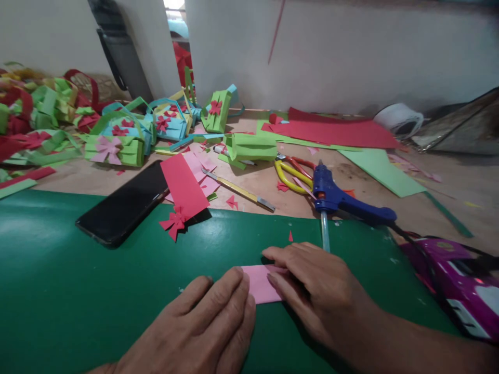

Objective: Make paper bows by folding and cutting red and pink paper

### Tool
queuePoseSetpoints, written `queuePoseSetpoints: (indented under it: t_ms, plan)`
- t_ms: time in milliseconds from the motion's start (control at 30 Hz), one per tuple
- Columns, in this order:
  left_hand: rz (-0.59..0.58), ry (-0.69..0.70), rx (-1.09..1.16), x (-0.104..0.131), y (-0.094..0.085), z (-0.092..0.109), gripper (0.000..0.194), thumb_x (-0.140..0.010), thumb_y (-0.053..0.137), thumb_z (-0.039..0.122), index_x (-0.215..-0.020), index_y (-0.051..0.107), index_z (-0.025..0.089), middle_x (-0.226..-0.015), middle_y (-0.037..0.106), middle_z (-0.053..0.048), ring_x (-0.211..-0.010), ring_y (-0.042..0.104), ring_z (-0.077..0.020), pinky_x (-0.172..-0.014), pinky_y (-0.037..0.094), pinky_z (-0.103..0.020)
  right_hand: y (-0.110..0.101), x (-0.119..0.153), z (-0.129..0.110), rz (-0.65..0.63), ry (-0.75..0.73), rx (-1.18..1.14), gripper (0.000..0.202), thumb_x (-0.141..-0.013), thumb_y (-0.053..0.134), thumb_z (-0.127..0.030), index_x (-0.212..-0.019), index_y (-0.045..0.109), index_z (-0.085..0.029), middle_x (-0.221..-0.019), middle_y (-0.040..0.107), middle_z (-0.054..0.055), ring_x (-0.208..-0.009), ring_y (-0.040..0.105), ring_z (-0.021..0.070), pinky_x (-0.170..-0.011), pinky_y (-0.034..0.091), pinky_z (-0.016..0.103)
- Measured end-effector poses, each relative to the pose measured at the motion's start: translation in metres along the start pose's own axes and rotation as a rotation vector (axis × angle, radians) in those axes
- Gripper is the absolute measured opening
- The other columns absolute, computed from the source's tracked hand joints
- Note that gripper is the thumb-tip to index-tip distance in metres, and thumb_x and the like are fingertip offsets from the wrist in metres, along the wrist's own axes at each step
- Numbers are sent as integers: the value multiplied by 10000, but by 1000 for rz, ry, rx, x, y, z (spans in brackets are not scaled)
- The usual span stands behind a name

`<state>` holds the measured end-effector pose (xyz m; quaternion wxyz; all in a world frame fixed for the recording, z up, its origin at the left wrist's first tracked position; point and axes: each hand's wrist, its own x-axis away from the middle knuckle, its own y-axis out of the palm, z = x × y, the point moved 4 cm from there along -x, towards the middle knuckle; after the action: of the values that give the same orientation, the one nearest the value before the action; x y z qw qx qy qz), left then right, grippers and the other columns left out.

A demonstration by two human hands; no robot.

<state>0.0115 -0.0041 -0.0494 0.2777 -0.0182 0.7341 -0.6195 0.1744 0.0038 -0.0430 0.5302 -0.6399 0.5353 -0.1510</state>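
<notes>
A small folded piece of pink paper (262,284) lies on the green mat (117,291) near the front of the table. My left hand (206,317) lies flat with its fingers together over the paper's left end. At the right end, my right hand (312,285) grips the paper between thumb and forefinger. Behind the hands, a blue glue gun (331,195) with a clear stick rests at the mat's back edge. A yellow cutter knife (241,192) and scissors (292,174) with yellow and red handles lie further back.
A black phone (125,205) lies at the left, beside a red paper strip (185,187) and a red paper bow (175,222). Small paper bags (117,148) line the back left. Red sheets (335,130) lie behind. A purple device (456,285) with a cable stands at the right.
</notes>
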Motion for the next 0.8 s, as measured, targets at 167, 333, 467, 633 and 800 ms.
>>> queuePoseSetpoints:
  t_ms: [167, 333, 467, 633, 800]
  plan:
    - [-18, 24, 13, -9, 1, -3, 272, -914, 418, 149, -1112, 601, 183, -1077, 672, -26, -1047, 556, -203, -838, 440, -304, -2, 6, 5, 17, 108, -14, 363, -852, 495, -85, -1206, 472, -165, -779, 648, 36, -698, 611, 196, -653, 479, 332]
    - [-12, 89, 56, -16, 3, -4, 284, -906, 429, 136, -1148, 576, 146, -969, 677, -35, -949, 583, -220, -767, 475, -318, -8, 16, 7, 27, 195, -74, 446, -831, 519, -70, -1249, 426, -194, -737, 617, -9, -671, 595, 167, -642, 472, 292]
    - [-14, 73, 56, -18, 5, -3, 282, -903, 416, 111, -1132, 578, 137, -926, 667, -35, -911, 586, -221, -740, 485, -320, -11, 19, 5, 56, 176, -120, 308, -842, 544, -80, -1113, 479, -212, -761, 631, -18, -680, 603, 144, -647, 463, 259]
    - [21, 61, 40, -16, 7, -1, 278, -891, 438, 89, -1124, 576, 149, -940, 658, -31, -940, 569, -227, -770, 477, -333, -13, 20, 4, 68, 178, -141, 154, -833, 573, -98, -884, 489, -218, -710, 596, -46, -619, 575, 110, -597, 433, 222]
    - [-39, 28, 54, -15, 9, -1, 302, -890, 426, 65, -1144, 558, 163, -968, 651, -26, -968, 547, -223, -802, 467, -339, -12, 20, 7, 40, 224, -111, 179, -833, 515, -56, -878, 457, -219, -691, 567, -52, -587, 548, 107, -580, 412, 230]
